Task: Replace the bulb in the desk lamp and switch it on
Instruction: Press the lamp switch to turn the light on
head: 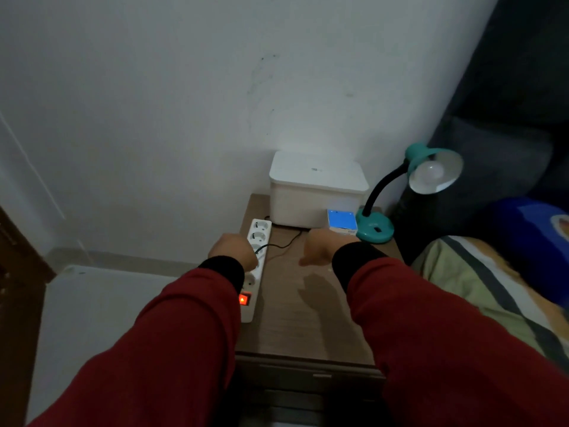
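Note:
A teal desk lamp (pixel 375 228) with a black gooseneck stands at the nightstand's back right corner. Its shade tilts toward me with a white bulb (pixel 429 174) in it, unlit. A white power strip (pixel 257 272) lies along the left edge of the nightstand (pixel 308 318), its red switch (pixel 244 299) glowing. My left hand (pixel 232 251) is closed over a socket of the strip, where a thin black cord (pixel 283 245) comes out from under the fingers. My right hand (pixel 323 246) hovers above the tabletop, palm down and holding nothing.
A white lidded box (pixel 317 189) stands against the wall, with a small blue carton (pixel 341 221) between it and the lamp base. A bed with a striped cover (pixel 480 282) borders the right side. A white appliance top (pixel 107 303) sits at lower left.

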Motion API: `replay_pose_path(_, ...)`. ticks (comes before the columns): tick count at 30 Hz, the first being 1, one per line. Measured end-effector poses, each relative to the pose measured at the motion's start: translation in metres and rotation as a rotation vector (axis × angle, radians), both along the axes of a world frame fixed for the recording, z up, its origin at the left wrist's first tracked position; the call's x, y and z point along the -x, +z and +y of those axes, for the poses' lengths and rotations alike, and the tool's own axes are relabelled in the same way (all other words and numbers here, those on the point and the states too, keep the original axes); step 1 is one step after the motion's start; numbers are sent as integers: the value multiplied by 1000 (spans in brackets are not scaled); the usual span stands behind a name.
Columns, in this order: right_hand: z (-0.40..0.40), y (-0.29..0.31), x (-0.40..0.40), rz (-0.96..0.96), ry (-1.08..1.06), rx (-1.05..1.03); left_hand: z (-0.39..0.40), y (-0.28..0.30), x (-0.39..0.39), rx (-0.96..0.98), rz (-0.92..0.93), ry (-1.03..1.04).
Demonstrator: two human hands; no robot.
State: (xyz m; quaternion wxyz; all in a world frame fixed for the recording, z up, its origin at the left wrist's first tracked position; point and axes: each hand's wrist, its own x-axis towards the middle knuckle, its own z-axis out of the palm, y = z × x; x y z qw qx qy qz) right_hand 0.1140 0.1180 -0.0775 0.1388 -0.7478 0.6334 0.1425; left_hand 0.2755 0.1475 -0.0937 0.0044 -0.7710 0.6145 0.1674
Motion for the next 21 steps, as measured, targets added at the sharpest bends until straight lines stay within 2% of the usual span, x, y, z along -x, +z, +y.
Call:
replay_pose_path(5, -7, 29, 38, 4, -42, 42, -22, 32, 31, 50, -16, -22)
replay_pose_path(12, -21, 56, 104, -34, -150, 87, -53, 64, 92, 114, -59, -168)
replay_pose_path(21, -45, 49, 194, -124, -307, 85, -88, 63, 188, 146, 12, -264)
